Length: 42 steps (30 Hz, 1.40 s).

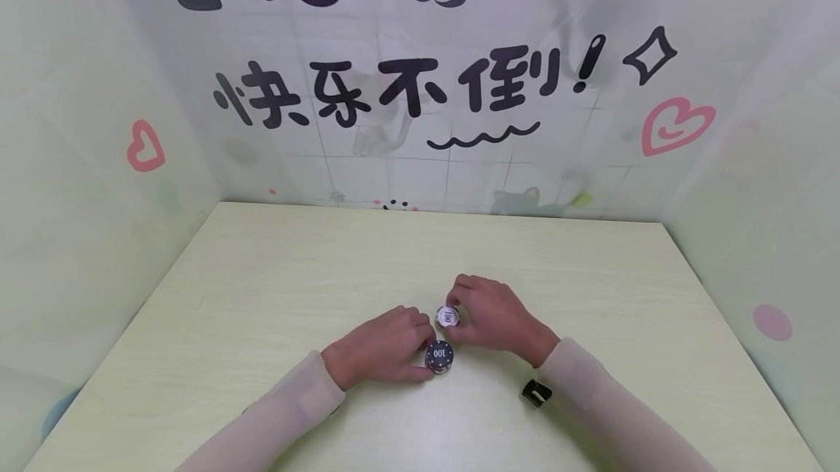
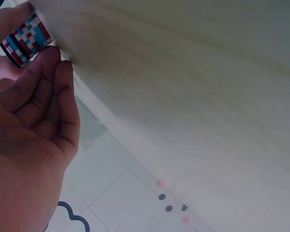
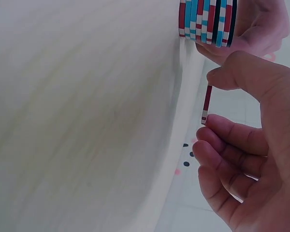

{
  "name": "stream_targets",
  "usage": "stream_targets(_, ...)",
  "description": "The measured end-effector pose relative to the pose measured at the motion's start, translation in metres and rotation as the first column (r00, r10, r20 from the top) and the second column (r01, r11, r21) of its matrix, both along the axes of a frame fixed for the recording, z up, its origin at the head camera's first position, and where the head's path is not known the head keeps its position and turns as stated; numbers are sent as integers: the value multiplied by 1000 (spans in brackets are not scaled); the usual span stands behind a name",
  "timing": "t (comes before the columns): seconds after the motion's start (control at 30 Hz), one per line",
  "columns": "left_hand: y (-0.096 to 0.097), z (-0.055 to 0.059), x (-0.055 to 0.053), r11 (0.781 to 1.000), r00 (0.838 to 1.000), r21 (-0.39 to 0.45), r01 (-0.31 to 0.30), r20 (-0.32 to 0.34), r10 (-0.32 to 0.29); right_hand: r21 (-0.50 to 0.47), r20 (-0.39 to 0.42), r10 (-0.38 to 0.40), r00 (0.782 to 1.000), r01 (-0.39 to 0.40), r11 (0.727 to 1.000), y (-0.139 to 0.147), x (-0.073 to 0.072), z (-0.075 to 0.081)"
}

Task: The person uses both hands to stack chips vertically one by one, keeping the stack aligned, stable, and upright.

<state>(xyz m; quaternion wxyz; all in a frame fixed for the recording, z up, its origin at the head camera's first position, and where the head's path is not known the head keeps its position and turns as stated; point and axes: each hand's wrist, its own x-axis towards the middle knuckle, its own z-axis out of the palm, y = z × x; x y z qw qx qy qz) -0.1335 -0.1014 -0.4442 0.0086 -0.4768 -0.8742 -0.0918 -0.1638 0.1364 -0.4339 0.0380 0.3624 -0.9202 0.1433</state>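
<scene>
A stack of poker chips (image 1: 439, 357) stands on the table with a black chip marked 100 on top. My left hand (image 1: 387, 346) holds this stack from its left side, thumb in front and fingers behind. In the left wrist view, the stack's edges (image 2: 28, 39) show red, blue, white and black bands. Just beyond the stack, my right hand (image 1: 492, 315) pinches a single poker chip (image 1: 448, 316) with a white face marked 100. Seen from the right wrist, that chip (image 3: 207, 104) is edge-on, red and white, between thumb and index finger, apart from the stack.
A small black object (image 1: 537, 393) lies on the pale wooden table (image 1: 315, 253) beside the right sleeve. Dark edges of something peek out under the left sleeve (image 1: 289, 399). A printed curtain (image 1: 407, 173) hangs behind the table and at both sides.
</scene>
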Motion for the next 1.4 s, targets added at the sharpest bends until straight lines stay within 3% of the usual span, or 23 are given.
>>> stream_targets(0.87, 1, 0, 0, 1000, 1000, 6, -2, -5, 2, -135, -94, 99, 991, -111, 985, 10, 23, 0)
stream_targets(1.13, 0, -1, 1, 1000, 1000, 10, 1, -18, -1, -166, -19, 145, 989, -146, 975, 11, 27, -2)
stream_targets(1.4, -2, -2, 1, 999, 1000, 42, 12, -25, -11, -179, -20, 201, 979, -201, 963, 7, 33, -1)
